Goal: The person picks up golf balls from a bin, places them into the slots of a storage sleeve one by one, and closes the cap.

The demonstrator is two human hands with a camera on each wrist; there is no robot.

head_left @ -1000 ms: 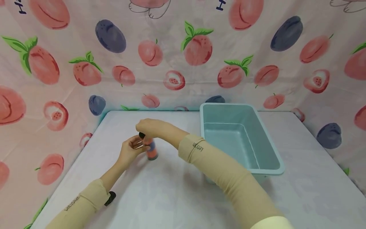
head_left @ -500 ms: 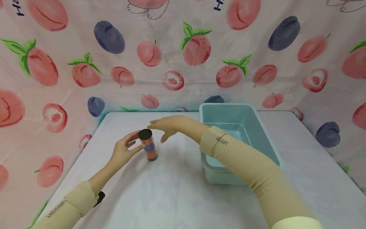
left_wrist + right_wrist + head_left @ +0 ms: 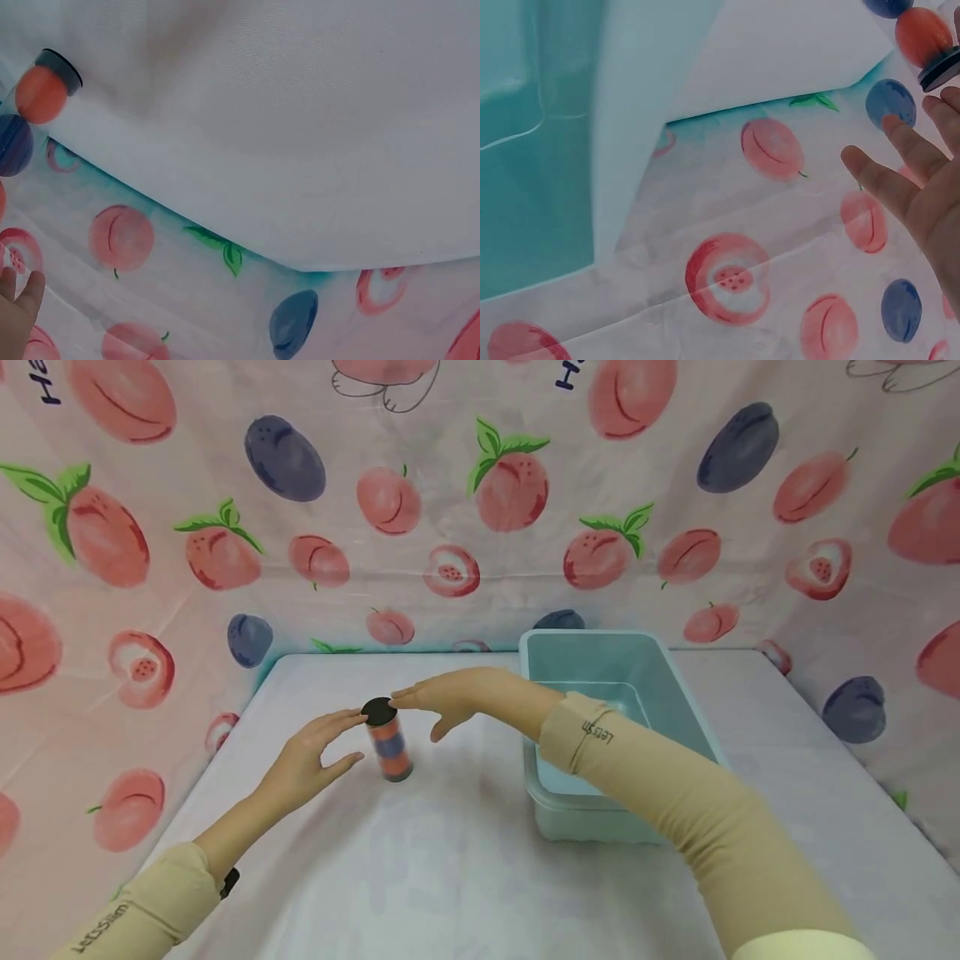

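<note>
A clear tube (image 3: 392, 752) with orange and blue balls stacked inside stands upright on the white table, left of the middle. Its black lid (image 3: 378, 711) is on top. My left hand (image 3: 303, 764) is at the left of the tube, fingers straight; the fingertips reach the lid's edge and the thumb is apart from the tube. From the other side, my right hand (image 3: 453, 697) has straight fingers with their tips at the lid's right edge. In the right wrist view an orange ball (image 3: 921, 36) shows beside the lid. Only some fingers of the left hand (image 3: 16, 315) show in the left wrist view.
A pale blue-green plastic bin (image 3: 581, 818) stands on the right of the table, partly hidden by my right forearm. Behind the table hangs a fruit-print cloth (image 3: 457, 510). A dark object (image 3: 230, 882) is by the left wrist.
My right hand has lifted off the lid, moved right, and its fingers have straightened. My left hand has let go of the tube and drawn back to the left. The tube remains standing.
</note>
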